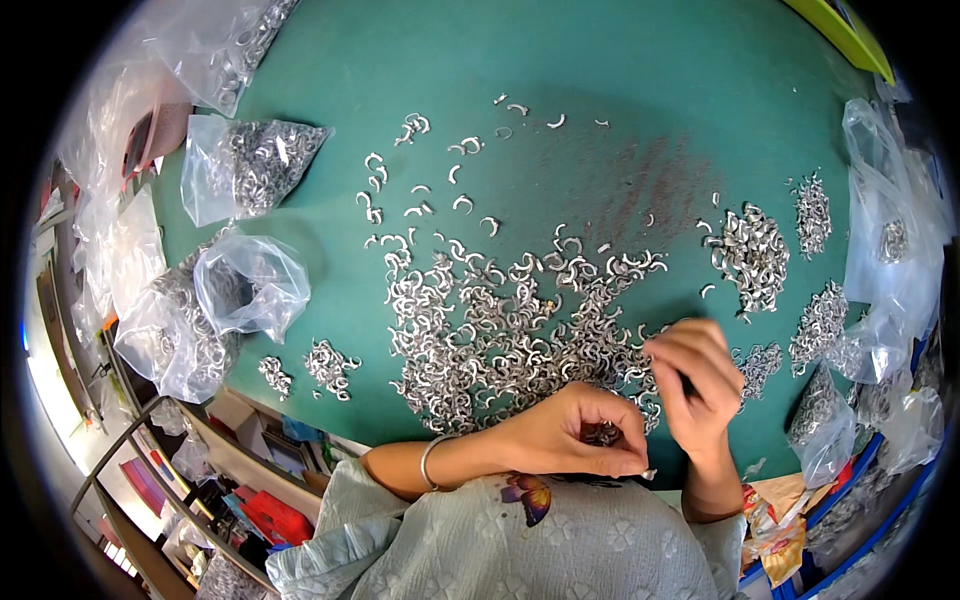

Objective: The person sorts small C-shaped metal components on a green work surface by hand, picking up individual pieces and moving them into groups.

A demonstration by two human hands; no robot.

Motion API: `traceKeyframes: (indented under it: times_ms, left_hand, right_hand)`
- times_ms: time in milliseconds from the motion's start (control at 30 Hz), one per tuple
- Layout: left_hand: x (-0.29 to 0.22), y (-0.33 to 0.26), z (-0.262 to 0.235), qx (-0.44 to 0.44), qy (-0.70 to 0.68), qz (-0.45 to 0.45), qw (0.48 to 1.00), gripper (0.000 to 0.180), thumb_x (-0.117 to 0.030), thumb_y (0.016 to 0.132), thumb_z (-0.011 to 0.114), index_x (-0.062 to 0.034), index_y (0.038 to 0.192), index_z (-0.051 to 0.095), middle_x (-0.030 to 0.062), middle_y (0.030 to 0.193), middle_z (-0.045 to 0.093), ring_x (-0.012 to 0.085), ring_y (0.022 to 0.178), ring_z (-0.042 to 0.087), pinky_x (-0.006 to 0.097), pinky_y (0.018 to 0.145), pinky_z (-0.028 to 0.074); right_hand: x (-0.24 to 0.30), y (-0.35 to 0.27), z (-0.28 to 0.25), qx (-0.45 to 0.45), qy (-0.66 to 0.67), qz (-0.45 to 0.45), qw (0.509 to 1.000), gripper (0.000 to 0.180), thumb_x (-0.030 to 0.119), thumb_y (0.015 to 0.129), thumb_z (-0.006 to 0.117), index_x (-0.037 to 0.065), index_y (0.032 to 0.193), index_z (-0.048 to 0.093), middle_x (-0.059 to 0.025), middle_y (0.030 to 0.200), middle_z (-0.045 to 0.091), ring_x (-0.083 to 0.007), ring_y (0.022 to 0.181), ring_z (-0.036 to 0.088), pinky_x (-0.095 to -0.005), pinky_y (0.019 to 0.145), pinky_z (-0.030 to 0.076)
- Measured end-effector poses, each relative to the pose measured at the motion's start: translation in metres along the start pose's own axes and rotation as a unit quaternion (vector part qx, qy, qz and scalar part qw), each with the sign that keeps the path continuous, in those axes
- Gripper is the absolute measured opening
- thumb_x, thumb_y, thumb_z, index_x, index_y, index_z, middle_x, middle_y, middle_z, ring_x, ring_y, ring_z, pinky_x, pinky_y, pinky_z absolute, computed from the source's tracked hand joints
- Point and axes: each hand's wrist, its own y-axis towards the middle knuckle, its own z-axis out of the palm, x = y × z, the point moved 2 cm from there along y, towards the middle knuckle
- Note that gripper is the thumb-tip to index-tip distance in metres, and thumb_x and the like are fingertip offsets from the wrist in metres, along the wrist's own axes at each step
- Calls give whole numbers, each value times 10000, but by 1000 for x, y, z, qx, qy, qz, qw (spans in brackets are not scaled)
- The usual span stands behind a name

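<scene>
A wide pile of small silvery curved metal pieces (pixel 480 340) lies on the green tabletop (pixel 420 60) in front of me. My left hand (pixel 575 435) is closed at the pile's near edge, its thumb and fingers pinching a small curved metal piece (pixel 650 474) whose end shows at the tips. More silvery pieces show inside the curl of these fingers; I cannot tell whether they are held or lie behind. Just to the right, my right hand (pixel 700 385) is raised with its fingers curled in toward the thumb. Whatever it may hold is hidden.
Smaller heaps of metal pieces (pixel 750 255) stand on the right, with others (pixel 330 368) at the left. Filled clear plastic bags (pixel 265 165) line the left side; another bag (pixel 825 425) sits at the right edge. A yellow-green tray edge (pixel 845 35) shows at the far right.
</scene>
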Motion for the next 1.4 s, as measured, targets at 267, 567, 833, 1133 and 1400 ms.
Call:
traceKeyframes:
  times_ms: [267,567,833,1133,1400]
  left_hand:
    - [-16,-4,-7,-111,-10,-3,994,155,-163,871,659,-10,886,642,14,729,617,27,615,522,174,514,385]
    - [-20,-8,-4,-134,-145,17,980,168,-132,934,562,26,932,616,61,745,615,10,521,406,159,438,292]
    - [-18,-10,-7,-115,-161,1,980,169,-135,914,590,30,944,607,80,849,610,45,621,499,157,476,326]
    - [-20,-6,2,-178,-108,89,974,159,-165,916,589,-9,912,620,23,724,589,10,531,419,166,440,292]
    - [-12,-89,2,-366,13,183,913,144,-142,923,575,-6,948,615,0,711,539,31,586,423,176,480,305]
  right_hand:
    - [10,37,5,-21,-186,-3,982,211,5,700,703,17,908,664,-77,907,582,-248,824,502,-347,724,394]
    - [5,53,29,24,-304,-29,952,172,88,724,702,54,874,627,-49,929,549,-237,861,490,-363,739,336]
    - [8,53,27,9,-296,-48,954,136,26,724,676,38,841,610,-47,894,566,-230,855,511,-359,770,347]
    - [23,13,11,-57,91,174,979,94,-73,851,558,-20,922,587,-61,880,623,-99,769,560,-219,700,448]
    - [25,-40,15,-38,440,307,843,118,33,909,522,-33,986,583,-72,796,573,-137,689,514,-244,633,417]
